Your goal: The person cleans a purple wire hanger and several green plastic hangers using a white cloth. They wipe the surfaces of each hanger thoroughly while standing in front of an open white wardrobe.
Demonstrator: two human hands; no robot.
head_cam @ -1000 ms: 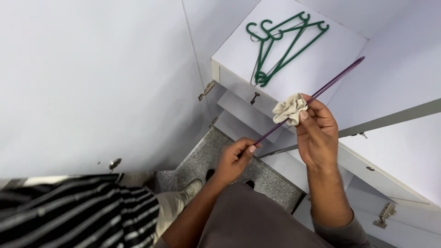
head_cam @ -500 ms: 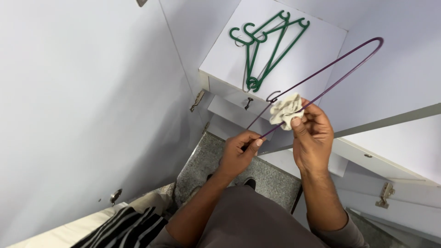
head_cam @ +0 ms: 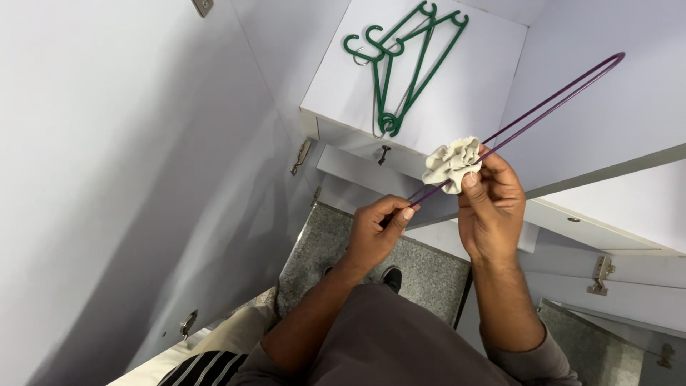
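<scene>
Purple wire hanger (head_cam: 543, 107): left hand (head_cam: 375, 232) pinches its lower end, right hand (head_cam: 489, 207) grips the bunched cream cloth (head_cam: 451, 163) against it, not yet spread. Green hangers (head_cam: 400, 64) at 12 o'clock on the shelf (head_cam: 486, 93).

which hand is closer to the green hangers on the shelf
Right. The right hand, holding a crumpled cloth against the purple hanger, sits just below the green hangers. The left hand grips the purple hanger's lower end, farther down.

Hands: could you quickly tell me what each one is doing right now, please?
Left hand: closed on the purple hanger.
Right hand: closed, pinching the cloth against the hanger.
</scene>
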